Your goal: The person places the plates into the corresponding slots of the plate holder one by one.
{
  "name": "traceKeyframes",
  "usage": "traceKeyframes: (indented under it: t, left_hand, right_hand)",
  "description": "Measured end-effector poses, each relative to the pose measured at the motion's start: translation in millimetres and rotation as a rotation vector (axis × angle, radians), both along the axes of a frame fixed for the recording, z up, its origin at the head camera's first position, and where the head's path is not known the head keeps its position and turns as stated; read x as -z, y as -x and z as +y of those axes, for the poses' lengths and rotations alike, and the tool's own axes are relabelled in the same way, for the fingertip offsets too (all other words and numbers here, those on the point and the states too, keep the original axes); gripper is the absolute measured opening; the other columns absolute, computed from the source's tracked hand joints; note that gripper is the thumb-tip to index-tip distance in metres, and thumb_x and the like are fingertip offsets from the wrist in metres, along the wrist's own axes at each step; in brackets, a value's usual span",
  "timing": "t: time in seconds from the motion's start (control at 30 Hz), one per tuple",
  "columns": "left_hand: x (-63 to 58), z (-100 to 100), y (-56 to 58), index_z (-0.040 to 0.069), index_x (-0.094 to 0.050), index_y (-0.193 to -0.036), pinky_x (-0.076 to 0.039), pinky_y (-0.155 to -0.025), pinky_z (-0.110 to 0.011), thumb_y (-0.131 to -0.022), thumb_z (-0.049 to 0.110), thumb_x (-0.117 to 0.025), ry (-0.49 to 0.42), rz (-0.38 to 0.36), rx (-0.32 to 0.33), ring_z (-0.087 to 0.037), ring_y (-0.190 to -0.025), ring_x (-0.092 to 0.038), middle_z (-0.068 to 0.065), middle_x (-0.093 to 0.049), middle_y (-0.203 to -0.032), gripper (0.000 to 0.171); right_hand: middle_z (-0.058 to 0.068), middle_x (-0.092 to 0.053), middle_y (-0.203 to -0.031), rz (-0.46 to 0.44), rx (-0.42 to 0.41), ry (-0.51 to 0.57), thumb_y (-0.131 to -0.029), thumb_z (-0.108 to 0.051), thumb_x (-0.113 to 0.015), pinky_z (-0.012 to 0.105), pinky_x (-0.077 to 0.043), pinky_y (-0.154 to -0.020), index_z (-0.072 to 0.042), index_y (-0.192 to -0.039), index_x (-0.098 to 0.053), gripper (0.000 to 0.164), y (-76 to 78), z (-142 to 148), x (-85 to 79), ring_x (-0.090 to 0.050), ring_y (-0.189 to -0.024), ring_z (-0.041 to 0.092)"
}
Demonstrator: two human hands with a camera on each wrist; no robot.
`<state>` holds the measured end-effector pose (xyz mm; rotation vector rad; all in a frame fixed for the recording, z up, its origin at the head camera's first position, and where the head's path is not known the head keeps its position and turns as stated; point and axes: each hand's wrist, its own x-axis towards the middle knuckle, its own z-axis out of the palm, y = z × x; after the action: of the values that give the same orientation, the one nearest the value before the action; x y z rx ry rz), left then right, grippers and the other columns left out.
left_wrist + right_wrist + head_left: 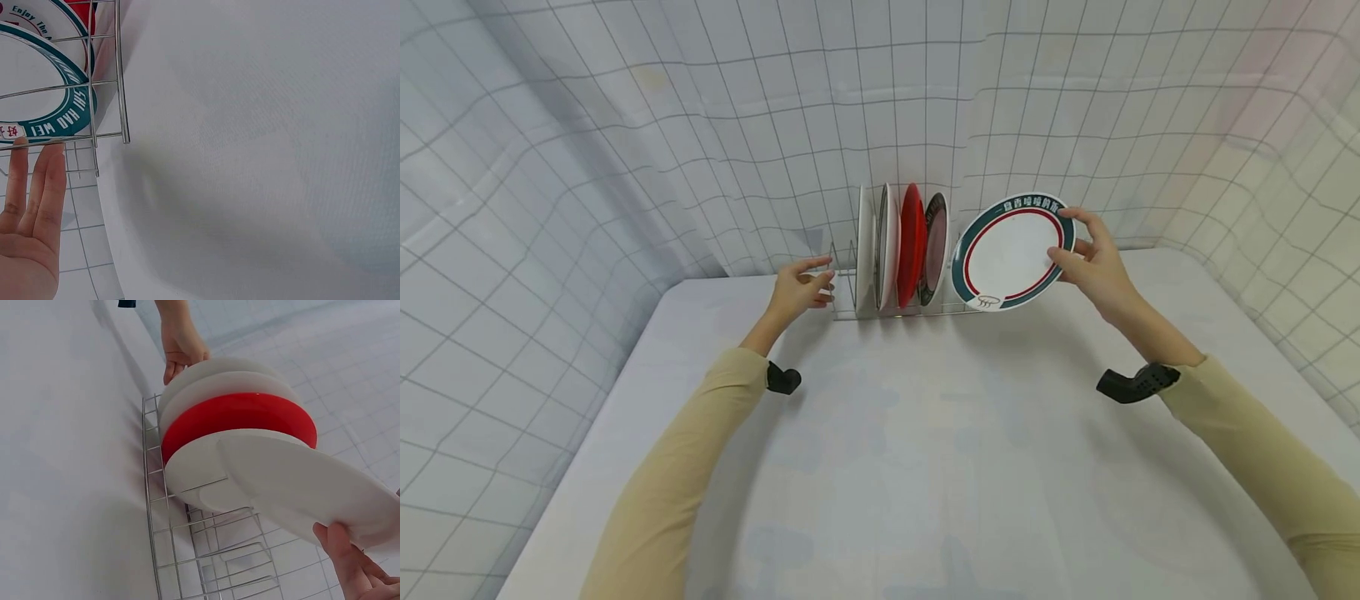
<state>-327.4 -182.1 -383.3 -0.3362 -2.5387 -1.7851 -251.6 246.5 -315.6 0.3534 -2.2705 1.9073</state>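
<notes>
My right hand (pixel 1097 267) pinches the right rim of a white oval plate (pixel 1009 250) with a green border and red ring, thumb on its face. The plate is tilted and overlaps the right part of the wire dish rack (pixel 121 81) in the head view. Several plates stand on edge in the rack: white ones (pixel 866 250) at the left, a red plate (pixel 912 246), then a dark-rimmed plate (pixel 935 250). At the rack's left end is my left hand (pixel 797 292); in the left wrist view its straight fingers reach the rack's lower wire, below a green-bordered plate (pixel 78 103).
The rack stands at the back of a white-covered table (pixel 910 450). Behind it and at both sides hangs a white grid-patterned curtain (pixel 760 150). Vacant wire slots (pixel 231 562) show in the right wrist view, beneath and beside the held plate.
</notes>
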Motion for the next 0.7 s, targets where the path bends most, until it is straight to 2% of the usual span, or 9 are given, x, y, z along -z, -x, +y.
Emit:
traceKeyframes:
  t: [0.13,0.3,0.57,0.7]
  left_hand:
    - [-0.6,0.1,-0.4,0.0,-0.052,-0.136,-0.061,-0.063,-0.027,-0.096,0.02,-0.059,0.006,0.009,-0.002,-0.026,-0.073,-0.074,-0.029,-0.068,-0.098,0.045]
    - [-2.2,0.3,-2.1,0.001,-0.052,-0.137,-0.061,-0.063,-0.027,-0.097,0.02,-0.059,0.007,-0.006,0.003,-0.029,-0.076,-0.074,-0.033,-0.066,-0.102,0.045]
    - [-20.9,4.8,-14.6,-0.001,-0.053,-0.135,-0.061,-0.067,-0.035,-0.096,0.013,-0.058,-0.013,-0.049,0.012,-0.034,-0.077,-0.073,-0.039,-0.062,-0.107,0.041]
    - [-22.3,5.2,-16.7,-0.002,-0.051,-0.136,-0.061,-0.068,-0.035,-0.097,0.013,-0.057,-0.004,-0.046,0.015,-0.036,-0.08,-0.072,-0.038,-0.063,-0.105,0.042]
  right_hand:
    - [0.022,-0.044,-0.132,0.0,0.033,-0.075,-0.096,-0.008,-0.053,0.014,-0.057,-0.068,-0.021,-0.141,-0.034,0.05,6.5,-6.3,-3.2,-0.062,-0.084,0.002]
    - [0.017,-0.049,-0.124,0.002,0.064,-0.109,-0.095,-0.006,-0.054,0.015,-0.057,-0.066,-0.019,-0.14,-0.034,0.05,14.4,-15.6,-5.4,-0.062,-0.08,0.001]
    - [0.018,-0.05,-0.119,0.044,0.072,-0.182,-0.094,-0.006,-0.055,0.013,-0.056,-0.063,-0.015,-0.14,-0.035,0.051,25.7,-28.6,-10.6,-0.063,-0.069,0.0]
    - [0.018,-0.05,-0.118,0.046,0.063,-0.233,-0.094,-0.008,-0.055,0.014,-0.056,-0.063,-0.016,-0.14,-0.035,0.051,28.5,-35.1,-15.9,-0.063,-0.067,0.001]
